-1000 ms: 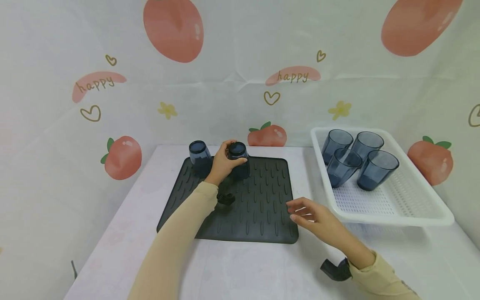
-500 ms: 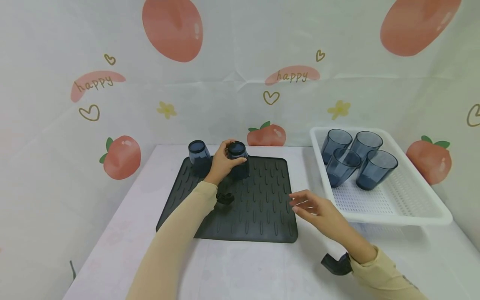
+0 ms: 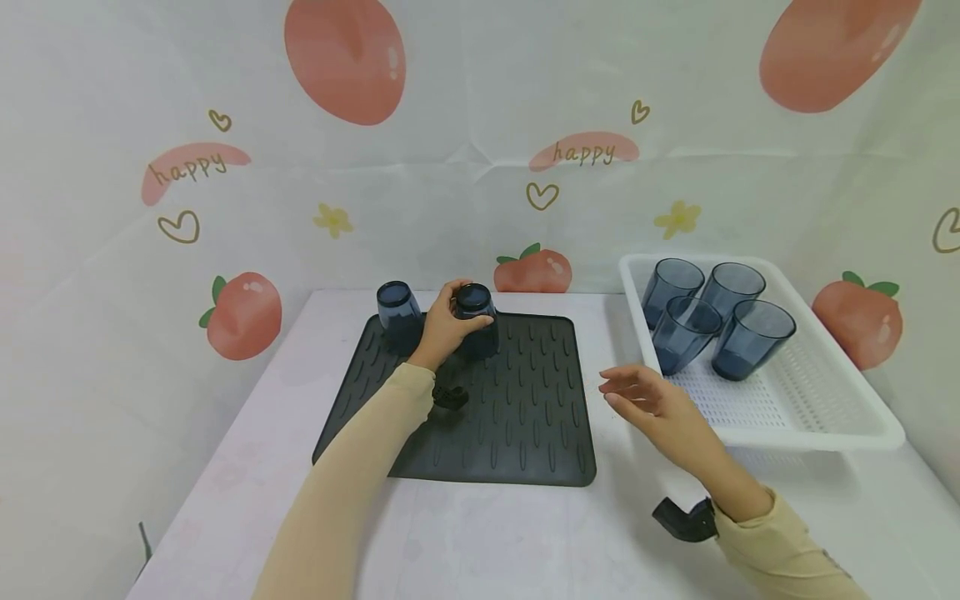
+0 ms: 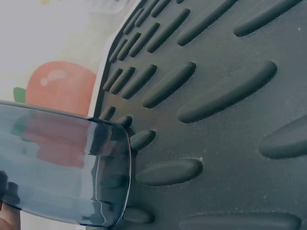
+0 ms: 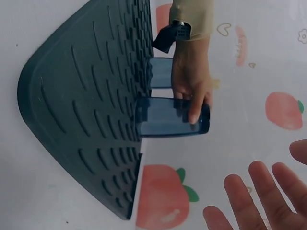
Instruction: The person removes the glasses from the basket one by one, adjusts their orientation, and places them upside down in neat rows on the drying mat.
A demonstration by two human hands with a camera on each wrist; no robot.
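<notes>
While my left hand (image 3: 445, 329) pinches one blue glass (image 3: 486, 342) near its upturned base, thumb across the front, that glass stands mouth-down on the ribbed black mat (image 3: 525, 408) at the upper middle of the head view. Another upturned glass (image 3: 400, 310) stands just beside it, toward the mat's upper left corner. My right hand (image 3: 654, 408) holds nothing; its fingers are loosely spread above the white surface (image 3: 480, 537), between the mat and the white basket (image 3: 795, 441) on the right of the frame, where four glasses (image 3: 753, 340) lean mouth-up.

To settle this glass well, I judge, I should press it straight down so the rim bears evenly on the ribs, then loosen thumb and fingers together and lift clear without brushing its neighbour. Smooth glass could slide or tip if I let go unevenly.

Most of my left fingers are hidden behind the glass in the head view, and the left wrist view cuts them off at its lower left edge. The rim looks to be down on the mat, but dark glass against black makes full contact hard to confirm. At the lower right of the right wrist view, my right hand is cropped by the frame.
</notes>
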